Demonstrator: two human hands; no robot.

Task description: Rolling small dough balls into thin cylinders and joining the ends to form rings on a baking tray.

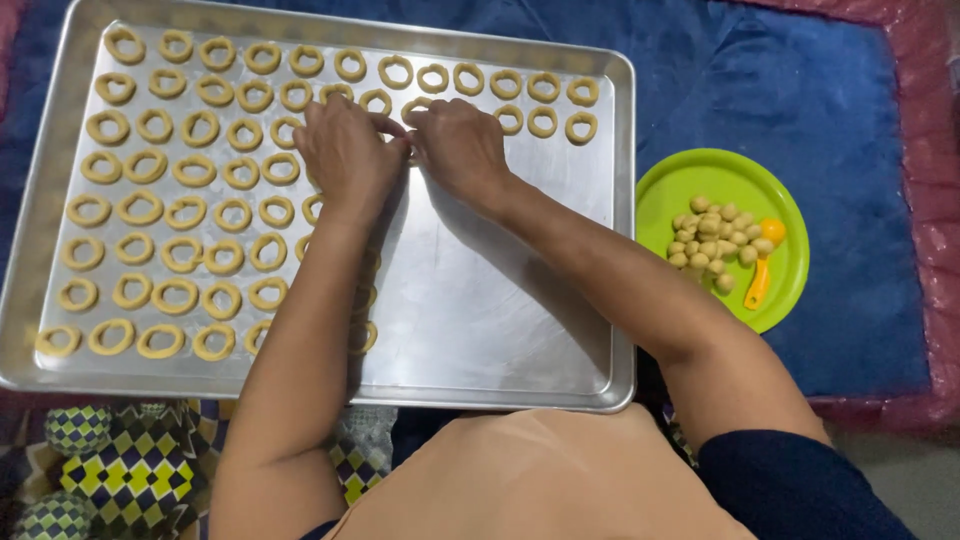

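Note:
A large metal baking tray (500, 300) lies in front of me, its left half filled with rows of several pale dough rings (180, 200). My left hand (345, 150) and my right hand (460, 148) meet fingertip to fingertip over the tray's upper middle, pinching a small piece of dough that the fingers mostly hide. More rings sit just beyond the fingers along the tray's far edge (545, 90). To the right, a lime green plate (770, 190) carries a heap of small dough balls (715, 245) and an orange plastic tool (762, 270).
The tray and plate rest on a blue cloth (830, 90) with a pink border (935, 200). A checked yellow and green fabric (130, 470) shows at the bottom left. The tray's right half is bare metal.

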